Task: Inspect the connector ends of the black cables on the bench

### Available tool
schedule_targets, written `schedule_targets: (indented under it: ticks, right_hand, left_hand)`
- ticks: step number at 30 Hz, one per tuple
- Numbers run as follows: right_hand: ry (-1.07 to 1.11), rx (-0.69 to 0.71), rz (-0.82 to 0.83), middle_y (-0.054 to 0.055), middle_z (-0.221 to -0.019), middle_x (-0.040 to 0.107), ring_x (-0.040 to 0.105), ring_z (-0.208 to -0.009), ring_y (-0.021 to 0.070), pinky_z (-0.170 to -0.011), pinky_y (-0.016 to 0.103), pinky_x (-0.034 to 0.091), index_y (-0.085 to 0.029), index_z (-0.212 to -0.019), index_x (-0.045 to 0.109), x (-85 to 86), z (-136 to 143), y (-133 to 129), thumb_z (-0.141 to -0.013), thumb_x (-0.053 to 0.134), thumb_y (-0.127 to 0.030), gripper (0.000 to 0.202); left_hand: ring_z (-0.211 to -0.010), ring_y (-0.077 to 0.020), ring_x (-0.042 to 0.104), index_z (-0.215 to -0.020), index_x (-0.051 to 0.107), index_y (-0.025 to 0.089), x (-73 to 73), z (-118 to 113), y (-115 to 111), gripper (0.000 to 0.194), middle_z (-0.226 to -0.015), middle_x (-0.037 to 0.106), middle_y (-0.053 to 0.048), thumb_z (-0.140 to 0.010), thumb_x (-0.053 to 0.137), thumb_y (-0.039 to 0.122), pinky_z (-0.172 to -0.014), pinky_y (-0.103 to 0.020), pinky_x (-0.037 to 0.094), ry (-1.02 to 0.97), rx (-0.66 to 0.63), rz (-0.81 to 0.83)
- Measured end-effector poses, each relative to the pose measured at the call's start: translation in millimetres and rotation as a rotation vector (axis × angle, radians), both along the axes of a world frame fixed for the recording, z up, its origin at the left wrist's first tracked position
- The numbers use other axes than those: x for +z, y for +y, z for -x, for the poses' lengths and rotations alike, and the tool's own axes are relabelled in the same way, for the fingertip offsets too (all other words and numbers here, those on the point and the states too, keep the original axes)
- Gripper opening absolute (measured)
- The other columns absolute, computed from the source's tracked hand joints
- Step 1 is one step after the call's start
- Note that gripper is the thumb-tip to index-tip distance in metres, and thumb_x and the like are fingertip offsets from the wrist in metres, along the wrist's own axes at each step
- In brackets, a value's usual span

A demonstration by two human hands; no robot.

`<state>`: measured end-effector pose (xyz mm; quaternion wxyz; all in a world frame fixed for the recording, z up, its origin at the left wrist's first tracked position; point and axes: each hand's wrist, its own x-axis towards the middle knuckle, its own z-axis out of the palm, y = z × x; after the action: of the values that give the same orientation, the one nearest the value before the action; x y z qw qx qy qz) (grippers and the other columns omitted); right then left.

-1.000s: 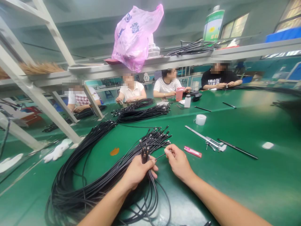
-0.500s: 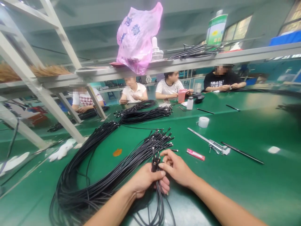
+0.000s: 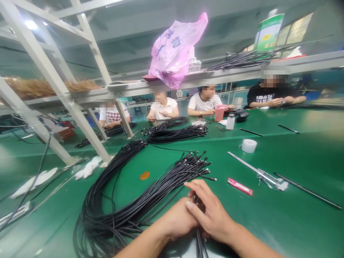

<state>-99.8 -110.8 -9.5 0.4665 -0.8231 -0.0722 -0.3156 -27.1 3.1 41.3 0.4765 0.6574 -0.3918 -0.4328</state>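
A large bundle of black cables [image 3: 126, 200] with plug ends lies looped across the green table [image 3: 295, 215]. My left hand [image 3: 176, 220] is closed around a small bunch of these cables [image 3: 199, 245], which hangs below my fist. My right hand [image 3: 211, 211] lies over the left one with its fingers wrapped on the top of the same bunch, hiding the plug ends. The loose plug ends [image 3: 197, 163] of the big bundle fan out just beyond my hands.
A pink lighter [image 3: 240, 186], a metal caliper [image 3: 258, 172], a thin black rod [image 3: 307, 190] and a tape roll [image 3: 248, 146] lie to the right. More cable coils [image 3: 174, 132] sit farther back. Several people sit at the far side under a shelf holding a pink bag [image 3: 174, 50]. White gloves [image 3: 87, 168] lie left.
My right hand has come from picking at a single plug to covering the bunch held by my left. Both hands dropped lower and nearer to me, and the view shifted left.
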Motion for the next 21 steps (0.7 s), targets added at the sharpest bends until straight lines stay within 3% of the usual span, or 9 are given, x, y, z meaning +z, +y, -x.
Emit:
schedule_targets:
  ticks: [4, 8, 11, 14, 18, 21]
  right_hand:
    - [0.013, 0.003, -0.039, 0.007, -0.109, 0.061, 0.06, -0.101, 0.0208, -0.09, 0.035, 0.051, -0.026, -0.12, 0.063, -0.3, -0.7, -1.9, -0.094, 0.053, -0.023, 0.028]
    - [0.006, -0.064, -0.053, 0.007, -0.118, 0.063, 0.06, -0.106, 0.0191, -0.095, 0.035, 0.05, -0.025, -0.13, 0.057, 1.1, -1.8, -17.6, -0.093, 0.056, -0.024, 0.037]
    - [0.028, -0.265, 0.027, 0.008, -0.116, 0.065, 0.06, -0.107, 0.0194, -0.097, 0.036, 0.049, -0.022, -0.123, 0.061, 2.3, -3.5, -48.5, -0.094, 0.055, -0.025, 0.03]
    - [0.269, -0.583, 0.217, 0.008, -0.107, 0.067, 0.062, -0.102, 0.02, -0.095, 0.035, 0.048, -0.018, -0.109, 0.067, 2.0, -1.1, -87.4, -0.093, 0.053, -0.022, 0.022]
    - [0.444, -0.681, 0.324, 0.013, -0.106, 0.067, 0.06, -0.104, 0.0268, -0.095, 0.038, 0.044, -0.014, -0.109, 0.07, -7.1, 12.6, -124.4, -0.087, 0.061, -0.022, 0.025]
    - [0.516, -0.733, 0.357, 0.017, -0.103, 0.067, 0.059, -0.101, 0.0317, -0.091, 0.042, 0.043, -0.011, -0.108, 0.071, -19.9, 26.7, -131.9, -0.088, 0.061, -0.026, 0.027]
  left_hand:
    - [-0.065, -0.0182, 0.062, -0.068, 0.066, 0.014, -18.6, -5.4, -0.7, 0.013, -0.066, 0.066, -0.004, -0.072, 0.054, 0.013, -0.063, -0.028, 0.05, 0.02, -0.046, 0.008]
    - [-0.056, -0.0175, 0.064, -0.076, 0.069, 0.009, -36.7, -14.6, -2.5, 0.023, -0.065, 0.07, -0.009, -0.081, 0.065, 0.031, -0.061, -0.03, 0.052, 0.238, 0.041, -0.07]
    - [-0.063, -0.0195, 0.069, -0.082, 0.068, 0.007, -38.0, -22.3, -2.7, 0.037, -0.075, 0.074, -0.015, -0.079, 0.073, 0.044, -0.065, -0.031, 0.055, 0.355, 0.07, -0.105]
    - [-0.063, -0.0195, 0.071, -0.08, 0.066, 0.006, -35.6, -25.3, -0.9, 0.041, -0.075, 0.074, -0.016, -0.076, 0.076, 0.046, -0.066, -0.031, 0.056, 0.388, 0.064, -0.123]
    - [-0.063, -0.0197, 0.072, -0.08, 0.06, 0.011, -36.7, -23.9, 0.2, 0.038, -0.071, 0.074, -0.013, -0.072, 0.081, 0.042, -0.068, -0.031, 0.057, 0.408, 0.133, -0.112]
    - [-0.062, -0.0199, 0.072, -0.079, 0.057, 0.013, -40.4, -22.9, -0.4, 0.039, -0.067, 0.073, -0.011, -0.068, 0.084, 0.039, -0.064, -0.03, 0.058, 0.434, 0.163, -0.103]
